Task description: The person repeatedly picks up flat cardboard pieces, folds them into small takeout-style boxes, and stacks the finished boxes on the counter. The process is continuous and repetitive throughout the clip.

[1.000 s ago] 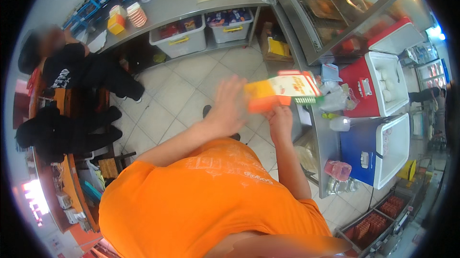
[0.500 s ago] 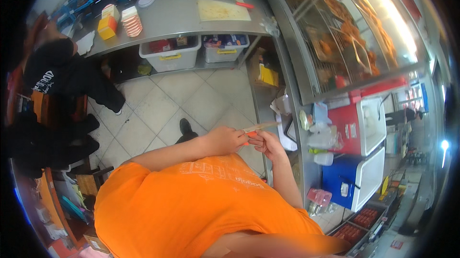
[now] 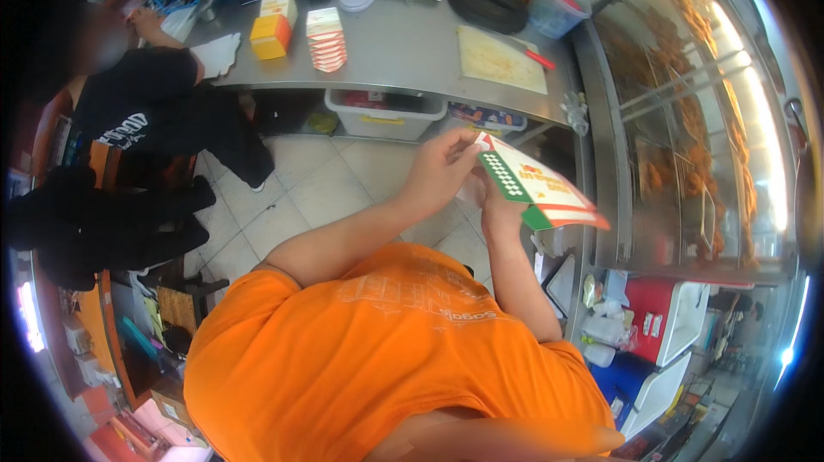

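A printed cardboard food carton (image 3: 536, 180), white with red edges and a green checked strip, is held out in front of me, its broad face tilted up. My left hand (image 3: 442, 168) pinches its near left corner with bent fingers. Beneath the green side is my right hand (image 3: 499, 204), closed on the carton's lower edge; most of its fingers are hidden behind the card.
Ahead runs a steel counter (image 3: 386, 50) with a yellow-and-white carton (image 3: 272, 37), stacked striped cartons (image 3: 326, 41) and a cutting board (image 3: 502, 63) with a red-handled knife (image 3: 539, 58). A glass food warmer (image 3: 687, 136) stands right. On the left is a person in black (image 3: 142, 101).
Both hands have raised the carton toward the counter, and its printed face now shows instead of a thin edge. The whole scene has shifted rightward in the picture.
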{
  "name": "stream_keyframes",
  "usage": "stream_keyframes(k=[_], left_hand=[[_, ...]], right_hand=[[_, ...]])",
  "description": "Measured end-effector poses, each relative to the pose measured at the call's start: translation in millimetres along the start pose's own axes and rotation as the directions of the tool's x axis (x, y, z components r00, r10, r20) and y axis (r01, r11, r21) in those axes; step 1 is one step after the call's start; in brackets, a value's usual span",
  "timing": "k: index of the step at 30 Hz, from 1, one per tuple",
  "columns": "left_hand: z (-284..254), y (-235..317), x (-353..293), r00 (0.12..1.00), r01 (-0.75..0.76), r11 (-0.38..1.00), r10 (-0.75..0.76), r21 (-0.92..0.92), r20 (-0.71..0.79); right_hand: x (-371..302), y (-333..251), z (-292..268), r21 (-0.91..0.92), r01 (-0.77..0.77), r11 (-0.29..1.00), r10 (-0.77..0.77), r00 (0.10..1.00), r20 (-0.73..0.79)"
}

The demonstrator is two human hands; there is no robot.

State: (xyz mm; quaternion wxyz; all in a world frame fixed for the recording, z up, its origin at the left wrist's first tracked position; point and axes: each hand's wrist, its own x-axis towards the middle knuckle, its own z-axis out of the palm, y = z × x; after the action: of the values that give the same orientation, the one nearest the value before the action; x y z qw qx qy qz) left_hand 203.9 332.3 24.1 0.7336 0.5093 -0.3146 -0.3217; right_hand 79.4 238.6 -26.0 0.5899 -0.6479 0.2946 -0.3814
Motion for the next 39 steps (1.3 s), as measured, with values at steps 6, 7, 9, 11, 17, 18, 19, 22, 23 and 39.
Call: stream_keyframes(k=[6, 7, 9, 11, 17, 18, 19, 22, 23, 39], left_hand=[[-55.4, 19.1, 18.1, 0.987, -0.115, 0.960, 0.140, 0.256, -0.082], [-62.8, 21.8, 21.2, 0.985, -0.095, 0.953, 0.131, 0.286, -0.111], [-72.0, 22.8, 29.1, 0.979, -0.090, 0.946, 0.142, 0.313, -0.149], [-75.2, 15.9, 35.5, 0.976, -0.094, 0.951, 0.147, 0.296, -0.161], [-112.1, -25.6, 106.6, 0.765, -0.114, 0.682, 0.524, 0.723, -0.373], [-116.8, -31.6, 120.4, 0.717, -0.019, 0.709, 0.501, 0.705, -0.485], [-119.0, -36.6, 135.1, 0.660, 0.096, 0.740, 0.453, 0.665, -0.600], [-107.4, -50.3, 170.1, 0.658, 0.077, 0.713, 0.489, 0.697, -0.573], [-99.8, -54.6, 180.4, 0.698, 0.165, 0.709, 0.408, 0.685, -0.589], [-30.6, -120.1, 310.3, 0.776, 0.419, 0.783, -0.045, 0.461, -0.629]], right_hand=[[50.6, -29.3, 62.5, 0.280, -0.231, 0.932, 0.171, 0.960, 0.221], [60.4, -26.4, 72.3, 0.264, -0.263, 0.928, 0.192, 0.945, 0.265], [83.4, -17.8, 90.7, 0.351, -0.313, 0.882, 0.179, 0.914, 0.364], [98.3, -9.2, 101.9, 0.396, -0.400, 0.826, 0.288, 0.905, 0.313], [153.0, -11.1, 81.5, -0.032, -0.025, 0.999, 0.040, 0.732, 0.680], [165.1, -10.2, 77.5, -0.133, 0.099, 0.986, -0.009, 0.832, 0.555], [176.1, -7.5, 72.8, -0.239, 0.210, 0.948, -0.094, 0.902, 0.422], [230.7, 13.4, 62.5, -0.273, 0.213, 0.938, -0.146, 0.958, 0.248], [251.1, 23.2, 58.8, -0.154, 0.057, 0.986, -0.012, 0.960, 0.279], [393.7, 117.3, -27.1, -0.056, -0.438, 0.897, 0.412, 0.783, 0.467]])
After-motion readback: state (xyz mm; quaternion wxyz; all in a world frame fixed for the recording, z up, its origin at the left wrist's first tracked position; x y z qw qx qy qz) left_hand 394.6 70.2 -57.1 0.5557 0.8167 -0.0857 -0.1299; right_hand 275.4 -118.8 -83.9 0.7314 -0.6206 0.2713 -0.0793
